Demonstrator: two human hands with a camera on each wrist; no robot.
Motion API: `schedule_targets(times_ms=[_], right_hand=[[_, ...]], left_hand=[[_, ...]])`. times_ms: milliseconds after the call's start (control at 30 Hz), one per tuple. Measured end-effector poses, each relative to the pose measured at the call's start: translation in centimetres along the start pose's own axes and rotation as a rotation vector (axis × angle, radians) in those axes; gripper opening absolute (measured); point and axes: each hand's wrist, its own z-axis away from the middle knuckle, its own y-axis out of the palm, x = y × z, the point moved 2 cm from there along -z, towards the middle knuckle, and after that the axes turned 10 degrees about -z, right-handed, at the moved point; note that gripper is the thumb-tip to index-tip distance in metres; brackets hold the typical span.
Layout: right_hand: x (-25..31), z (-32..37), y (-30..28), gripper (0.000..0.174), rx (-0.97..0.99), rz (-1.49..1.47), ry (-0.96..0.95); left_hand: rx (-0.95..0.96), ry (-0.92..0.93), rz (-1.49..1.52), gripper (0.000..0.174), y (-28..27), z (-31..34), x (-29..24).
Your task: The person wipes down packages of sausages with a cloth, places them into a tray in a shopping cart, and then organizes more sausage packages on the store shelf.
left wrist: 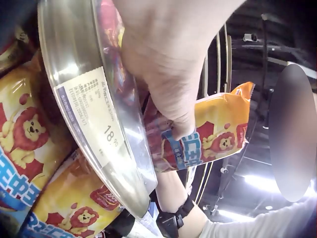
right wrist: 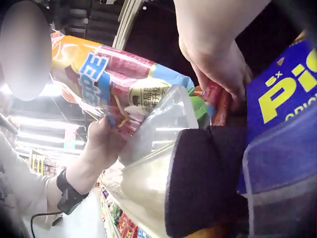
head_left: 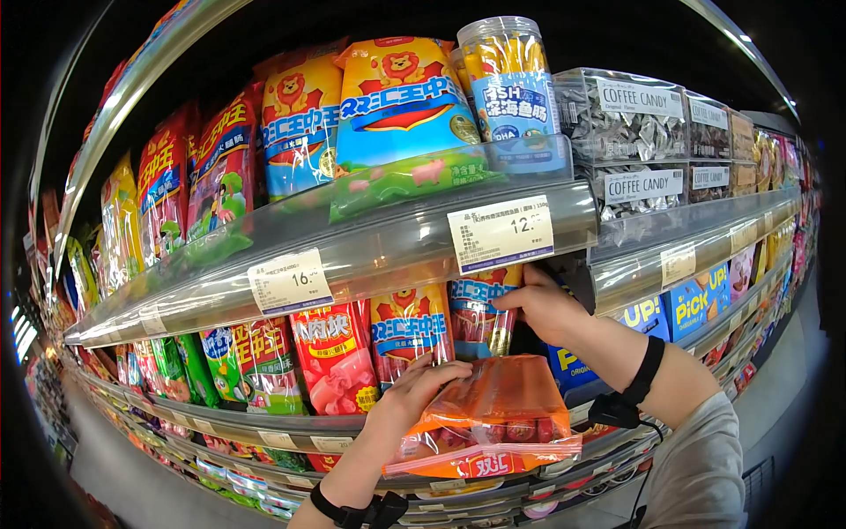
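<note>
In the head view my left hand (head_left: 410, 401) holds an orange sausage bag (head_left: 493, 401) by its left side; the bag leans out over the lower shelf's front. The left wrist view shows my thumb (left wrist: 181, 121) lying across this bag's (left wrist: 218, 131) printed face. My right hand (head_left: 546, 304) reaches in under the upper shelf. It grips the right edge of a lion-printed sausage bag (head_left: 483, 304) standing behind the tipped one. In the right wrist view, its fingers (right wrist: 233, 82) are around red wrapped sausages (right wrist: 215, 99), their tips partly hidden.
The upper shelf's price rail (head_left: 379, 273) runs close above both hands. A blue PiCK UP! box (head_left: 573, 361) stands right of the right hand. A red snack bag (head_left: 333, 361) and another lion-printed bag (head_left: 410, 326) stand to the left. A tall sausage jar (head_left: 507, 93) sits above.
</note>
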Motion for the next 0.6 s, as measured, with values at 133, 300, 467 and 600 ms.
schedule_targets(times_ms=[133,300,467,600], right_hand=[[0.0,1.3,0.1,0.069,-0.033,-0.013,0.002],[0.3,2.9,0.0,0.074,0.046,0.291,-0.220],[0.9,5.7,-0.6,0.076,0.189,0.173,-0.201],[0.7,6.5,-1.8,0.070,0.226,0.174,-0.151]], left_hand=[[-0.008,-0.010,0.111,0.043,-0.4,-0.2,-0.6],[0.036,-0.026,0.223,0.040,-0.5,0.0,0.0],[-0.047,-0.315,0.830,0.095,0.3,0.6,0.0],[-0.135,-0.099,0.455,0.109,-0.3,-0.5,-0.3]])
